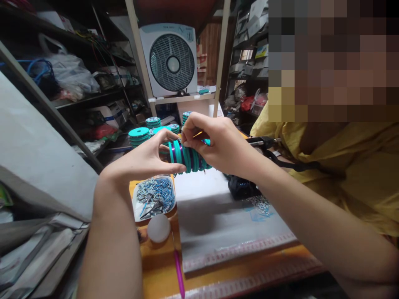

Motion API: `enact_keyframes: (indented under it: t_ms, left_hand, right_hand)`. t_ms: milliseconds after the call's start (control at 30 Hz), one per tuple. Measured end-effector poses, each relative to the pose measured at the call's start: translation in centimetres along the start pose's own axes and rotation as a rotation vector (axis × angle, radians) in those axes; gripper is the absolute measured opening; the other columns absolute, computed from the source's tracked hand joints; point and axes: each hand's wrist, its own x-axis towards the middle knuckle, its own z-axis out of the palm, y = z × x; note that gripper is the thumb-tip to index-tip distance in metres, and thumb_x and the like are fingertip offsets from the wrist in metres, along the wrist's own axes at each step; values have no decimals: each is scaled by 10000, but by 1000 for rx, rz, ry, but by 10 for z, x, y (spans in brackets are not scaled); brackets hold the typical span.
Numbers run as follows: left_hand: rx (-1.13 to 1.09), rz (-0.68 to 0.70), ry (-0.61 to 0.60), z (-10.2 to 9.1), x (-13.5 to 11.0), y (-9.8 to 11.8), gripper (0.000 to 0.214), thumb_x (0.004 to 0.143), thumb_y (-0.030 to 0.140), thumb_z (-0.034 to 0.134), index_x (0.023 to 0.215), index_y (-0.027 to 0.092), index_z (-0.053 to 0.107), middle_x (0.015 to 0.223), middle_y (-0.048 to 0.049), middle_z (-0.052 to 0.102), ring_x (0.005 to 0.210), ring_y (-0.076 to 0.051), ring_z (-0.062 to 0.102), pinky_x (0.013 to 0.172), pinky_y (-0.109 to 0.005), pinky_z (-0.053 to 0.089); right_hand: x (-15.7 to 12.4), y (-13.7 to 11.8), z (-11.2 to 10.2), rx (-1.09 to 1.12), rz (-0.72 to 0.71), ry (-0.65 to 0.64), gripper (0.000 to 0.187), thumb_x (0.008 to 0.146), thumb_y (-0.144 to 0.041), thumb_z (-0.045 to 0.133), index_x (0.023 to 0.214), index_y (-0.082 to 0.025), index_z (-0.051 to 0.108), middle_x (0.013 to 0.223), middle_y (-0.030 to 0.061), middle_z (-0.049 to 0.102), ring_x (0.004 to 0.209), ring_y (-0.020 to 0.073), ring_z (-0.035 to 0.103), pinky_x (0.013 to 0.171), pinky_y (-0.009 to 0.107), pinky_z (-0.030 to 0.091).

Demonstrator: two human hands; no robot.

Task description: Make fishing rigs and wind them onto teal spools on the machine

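Note:
A stack of teal discs (186,157), with shiny purple bands between them, is held on its side above the board. My left hand (156,153) grips its left end, with the thumb below and the fingers above and behind. Over the top of the stack, my right hand (215,139) has its thumb and fingertips pinched together; whatever is between them is too small or hidden to make out. The right end of the stack is partly covered by my right hand. Below my left hand, a white tray (135,203) holds many small blue and silver screw-like pieces.
More teal disc stacks (139,133) stand behind my left hand. A grey-white board (205,232) covers much of the table, with loose metal pieces (262,205) and a dark tool (238,187). Nearer are a white round lid (158,228) and a magenta-handled tool (178,270). A person in yellow (343,166) is at right.

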Motion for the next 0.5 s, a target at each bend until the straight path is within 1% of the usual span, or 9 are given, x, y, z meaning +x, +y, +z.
enact_keyframes:
  t_ms: [100, 267, 367, 500]
  left_hand:
    - [-4, 1, -35, 0, 0, 0, 543, 680, 327, 785, 1130, 235, 494, 1132, -76, 610, 999, -271, 644, 746, -393, 578]
    - [-3, 0, -31, 0, 0, -1, 569, 708, 333, 773, 1182, 247, 471, 1227, -82, 568, 1085, -283, 619, 810, -411, 573]
    - [-10, 8, -30, 0, 1, -2, 558, 716, 332, 773, 1178, 248, 471, 1234, -78, 557, 1103, -282, 608, 820, -396, 571]
    - [33, 23, -16, 0, 1, -3, 517, 707, 334, 781, 1128, 241, 495, 1178, -64, 567, 1081, -274, 601, 799, -370, 564]
  right_hand:
    - [1, 0, -3, -14, -23, -29, 172, 809, -1, 499, 791, -171, 512, 747, -31, 595, 708, 87, 575, 641, 214, 440]
    - [2, -1, -4, -61, -57, -44, 174, 817, -3, 480, 778, -170, 508, 750, -24, 585, 721, 95, 569, 658, 223, 436]
    - [-1, -2, -2, -127, -101, -46, 178, 830, -8, 454, 800, -172, 516, 771, -12, 582, 727, 103, 555, 661, 229, 430]
    - [-8, -3, 4, -218, -177, -16, 203, 897, -33, 405, 876, -171, 553, 784, 13, 578, 713, 119, 530, 627, 238, 413]
